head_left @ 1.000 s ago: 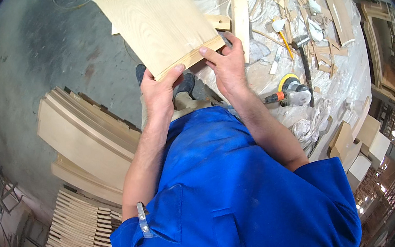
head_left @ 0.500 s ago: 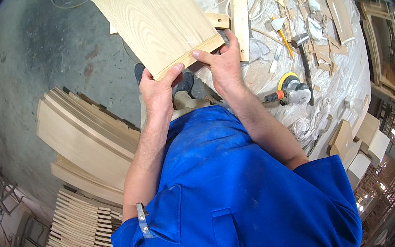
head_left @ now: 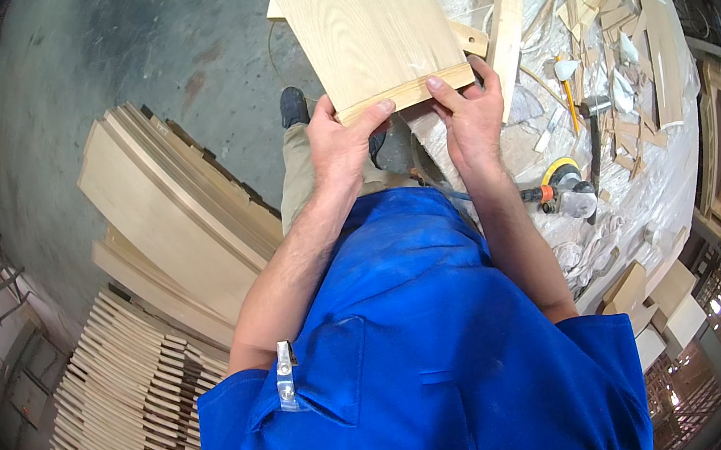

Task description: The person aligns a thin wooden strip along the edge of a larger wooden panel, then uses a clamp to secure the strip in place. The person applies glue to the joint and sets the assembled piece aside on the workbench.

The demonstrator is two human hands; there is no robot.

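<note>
A wide, pale wooden board [head_left: 373, 30] with visible grain stretches away from me, its far end cut off by the top of the view. Both hands grip its near edge. My left hand [head_left: 343, 137] closes on the left corner, thumb on the edge strip and fingers beneath. Toward the right corner, my right hand [head_left: 470, 112] pinches the same edge, thumb on top and the other fingers around the side and below. Under the board, a wooden bar with a hole [head_left: 471, 37] sticks out at the right.
A plastic-covered table [head_left: 681, 159] to the right carries an orbital sander [head_left: 570, 190], a hammer [head_left: 598, 103], a yellow-handled brush [head_left: 568, 91], a drilled wooden strip [head_left: 508, 22] and offcuts. Stacked curved panels [head_left: 169, 203] and a pile of slats [head_left: 112, 399] stand at left.
The board and both hands appear farther right and turned a little more level. The surroundings have also shifted right in view, and my left leg shows more. Both hands keep their hold.
</note>
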